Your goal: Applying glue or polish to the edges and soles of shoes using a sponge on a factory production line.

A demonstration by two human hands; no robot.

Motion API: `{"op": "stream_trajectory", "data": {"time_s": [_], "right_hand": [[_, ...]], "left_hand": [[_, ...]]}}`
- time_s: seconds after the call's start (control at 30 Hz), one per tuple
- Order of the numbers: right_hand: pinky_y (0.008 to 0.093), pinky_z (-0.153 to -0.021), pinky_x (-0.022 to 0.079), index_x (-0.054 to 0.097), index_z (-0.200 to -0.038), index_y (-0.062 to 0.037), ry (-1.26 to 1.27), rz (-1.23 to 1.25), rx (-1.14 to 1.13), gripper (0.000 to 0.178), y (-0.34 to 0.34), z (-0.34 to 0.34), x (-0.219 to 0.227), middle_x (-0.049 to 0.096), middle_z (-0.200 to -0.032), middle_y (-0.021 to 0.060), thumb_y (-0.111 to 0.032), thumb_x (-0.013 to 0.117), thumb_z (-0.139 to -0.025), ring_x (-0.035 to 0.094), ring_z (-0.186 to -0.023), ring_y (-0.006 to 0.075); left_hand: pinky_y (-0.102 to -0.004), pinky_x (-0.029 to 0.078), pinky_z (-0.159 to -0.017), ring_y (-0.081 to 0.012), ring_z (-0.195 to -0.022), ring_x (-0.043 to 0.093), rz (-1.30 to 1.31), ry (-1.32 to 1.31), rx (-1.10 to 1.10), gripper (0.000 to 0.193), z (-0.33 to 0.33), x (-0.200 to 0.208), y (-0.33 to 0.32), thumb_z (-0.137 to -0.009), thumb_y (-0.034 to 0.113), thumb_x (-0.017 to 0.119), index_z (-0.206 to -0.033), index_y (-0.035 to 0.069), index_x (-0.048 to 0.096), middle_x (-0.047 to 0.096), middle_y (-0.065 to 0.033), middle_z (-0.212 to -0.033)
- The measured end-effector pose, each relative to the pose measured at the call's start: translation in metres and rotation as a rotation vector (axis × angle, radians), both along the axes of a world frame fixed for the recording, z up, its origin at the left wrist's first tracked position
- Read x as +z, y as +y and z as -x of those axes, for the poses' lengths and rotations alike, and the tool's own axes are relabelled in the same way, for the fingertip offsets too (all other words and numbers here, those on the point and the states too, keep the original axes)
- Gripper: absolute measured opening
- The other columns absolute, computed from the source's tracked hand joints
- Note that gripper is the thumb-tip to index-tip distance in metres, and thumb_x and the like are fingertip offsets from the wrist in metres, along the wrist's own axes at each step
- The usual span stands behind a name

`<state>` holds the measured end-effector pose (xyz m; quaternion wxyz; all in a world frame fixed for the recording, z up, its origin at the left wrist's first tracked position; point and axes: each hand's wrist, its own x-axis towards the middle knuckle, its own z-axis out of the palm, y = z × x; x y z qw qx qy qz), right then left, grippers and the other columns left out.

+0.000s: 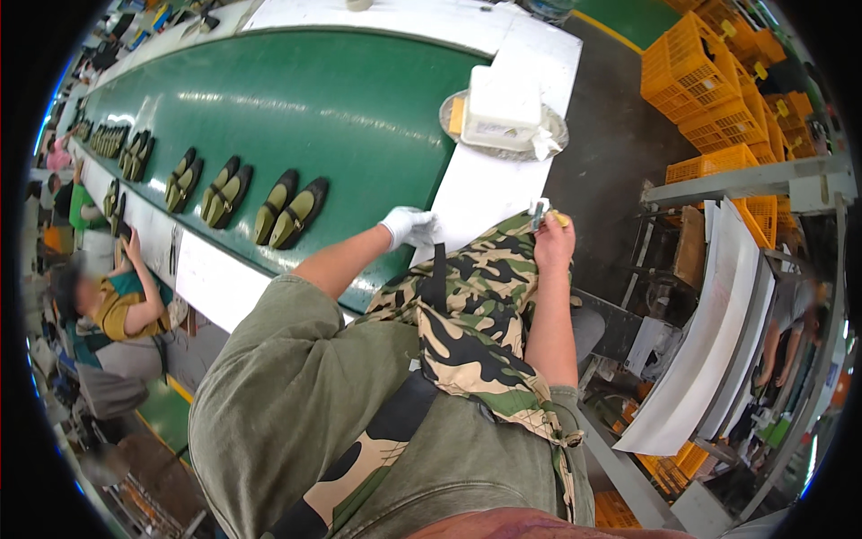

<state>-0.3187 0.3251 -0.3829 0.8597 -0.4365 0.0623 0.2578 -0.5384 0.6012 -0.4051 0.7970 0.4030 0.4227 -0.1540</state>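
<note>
My left hand, in a white glove, is over the white table edge beside the green conveyor belt. Its fingers look loosely spread near a black strap of the camouflage apron, and nothing shows in them. Bare and closed, my right hand grips a small yellow and teal object by the apron's far edge; its kind is too small to make out. Left of my left hand, a pair of black and olive strapped shoes stands on the belt, with several more pairs farther along.
A white plastic tub sits on a wrapped round tray at the belt's end. Stacked orange crates stand at the far right, near a metal frame and curved white panels. At left, a co-worker handles a shoe.
</note>
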Motion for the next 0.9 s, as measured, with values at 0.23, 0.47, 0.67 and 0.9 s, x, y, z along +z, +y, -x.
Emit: {"op": "stream_trajectory", "data": {"time_s": [0.23,0.47,0.67,0.9], "right_hand": [[0.0427,-0.075,0.057,0.058,-0.102,-0.0076,-0.019,-0.025,-0.002,0.011,-0.014,-0.004,-0.004,0.067,-0.098,0.0075,-0.004,0.064,-0.094,0.065,-0.085,0.0215],[0.0334,-0.061,0.054,0.059,-0.097,-0.0047,0.067,0.321,-0.030,0.013,-0.002,-0.059,0.017,0.063,-0.082,0.0050,-0.007,0.069,-0.089,0.060,-0.066,0.0160],[0.0280,-0.062,0.047,0.065,-0.093,0.0008,-0.479,0.986,-0.057,0.022,0.022,-0.153,0.051,0.064,-0.079,0.0029,-0.013,0.078,-0.081,0.057,-0.068,0.0112],[0.0385,-0.073,0.052,0.070,-0.088,-0.0054,-1.074,1.262,0.067,0.022,0.078,-0.194,0.068,0.067,-0.086,0.0111,-0.017,0.080,-0.072,0.065,-0.079,0.0296]], "left_hand": [[-0.0332,0.050,-0.095,-0.0251,-0.110,0.066,-1.349,0.103,-0.276,0.048,0.072,0.048,0.093,-0.079,0.026,0.077,-0.122,0.011,0.064,0.069,-0.0105,-0.119],[-0.0390,0.049,-0.099,-0.0332,-0.114,0.064,-1.272,0.592,-0.528,0.087,0.208,0.033,0.181,-0.072,0.033,0.080,-0.148,0.012,0.043,0.066,-0.0177,-0.125],[-0.0372,0.050,-0.097,-0.0326,-0.110,0.066,-1.219,0.712,-0.489,0.084,0.175,0.039,0.175,-0.067,0.035,0.087,-0.140,0.010,0.053,0.068,-0.0191,-0.121],[-0.0375,0.051,-0.095,-0.0328,-0.109,0.067,-1.201,0.787,-0.678,0.079,0.144,0.073,0.148,-0.064,0.043,0.087,-0.127,0.001,0.062,0.069,-0.0202,-0.116]]}}
